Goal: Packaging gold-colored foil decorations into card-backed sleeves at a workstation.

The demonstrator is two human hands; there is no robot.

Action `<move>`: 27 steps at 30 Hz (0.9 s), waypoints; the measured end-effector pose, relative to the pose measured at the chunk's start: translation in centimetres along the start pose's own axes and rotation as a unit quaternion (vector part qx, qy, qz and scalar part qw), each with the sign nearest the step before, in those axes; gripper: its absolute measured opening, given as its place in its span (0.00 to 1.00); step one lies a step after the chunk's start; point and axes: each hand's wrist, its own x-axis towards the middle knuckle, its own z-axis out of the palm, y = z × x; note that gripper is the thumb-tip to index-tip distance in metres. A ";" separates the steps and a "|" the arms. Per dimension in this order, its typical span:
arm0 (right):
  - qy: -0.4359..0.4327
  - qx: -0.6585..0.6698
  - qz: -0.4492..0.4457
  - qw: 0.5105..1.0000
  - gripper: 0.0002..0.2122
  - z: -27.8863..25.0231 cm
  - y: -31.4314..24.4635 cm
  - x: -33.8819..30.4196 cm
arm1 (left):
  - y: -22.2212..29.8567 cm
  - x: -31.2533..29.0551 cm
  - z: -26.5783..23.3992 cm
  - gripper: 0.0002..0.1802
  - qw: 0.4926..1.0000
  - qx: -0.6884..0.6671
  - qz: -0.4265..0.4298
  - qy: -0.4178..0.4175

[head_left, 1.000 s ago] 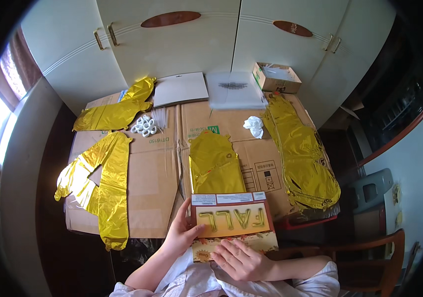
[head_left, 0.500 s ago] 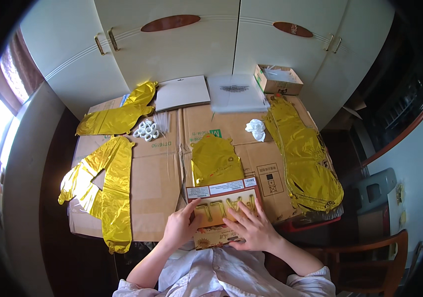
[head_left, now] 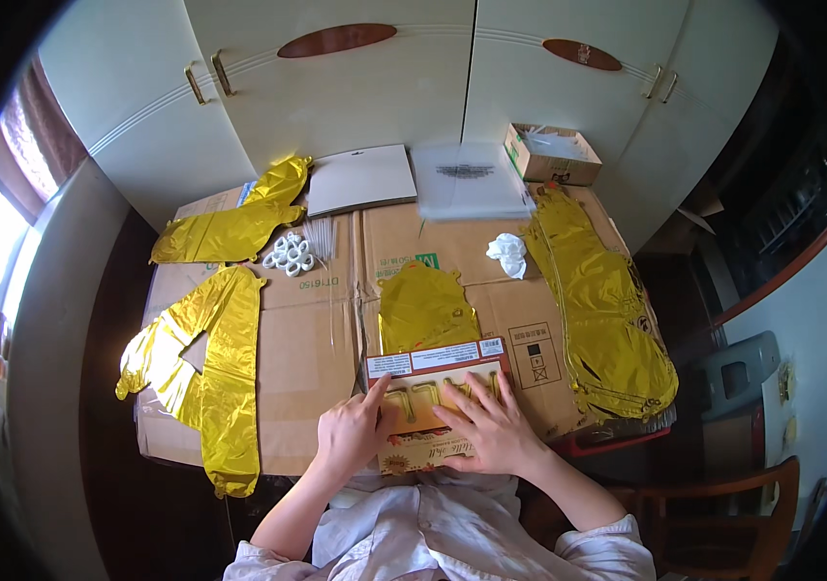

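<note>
Rectangular red-and-yellow printed card package (head_left: 415,407) sits at near edge of cardboard-covered desk (head_left: 307,387), overlapping flat shiny gold foil balloon (head_left: 428,308) in view. Left hand (head_left: 349,433) at its left side, index extended, grip unclear; right hand (head_left: 499,431) spread wide over front. Light, even finger pressure should avoid creasing.

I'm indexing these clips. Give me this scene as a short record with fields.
Left hand: at the printed package, index finger on its left part; grip unclear
Right hand: fingers spread over the package's right part
Middle: gold foil piece, near end hidden by the package
Left: A-shaped gold foil; beyond it, another flat gold piece
Right: long gold foil
Small items: white rings, crumpled white item
Far side: pale sheet, clear plastic, small open box
Surface: cardboard
</note>
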 end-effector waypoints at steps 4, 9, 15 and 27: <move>-0.003 -0.001 0.011 1.000 0.35 0.3 -0.1 0.1 | 1.0 0.2 -0.6 0.25 0.998 0.057 -0.039 -0.015; -0.014 0.003 0.027 1.000 0.33 -0.5 -0.3 0.4 | 3.4 -0.9 -1.3 0.28 0.998 0.030 0.061 0.014; -0.006 -0.039 0.038 0.998 0.28 0.0 -0.4 1.1 | 5.3 -2.4 0.1 0.43 0.987 0.008 0.151 -0.048; 0.051 0.123 0.212 0.968 0.33 -0.3 8.1 11.8 | 4.8 -2.6 1.6 0.46 0.965 0.066 0.214 -0.138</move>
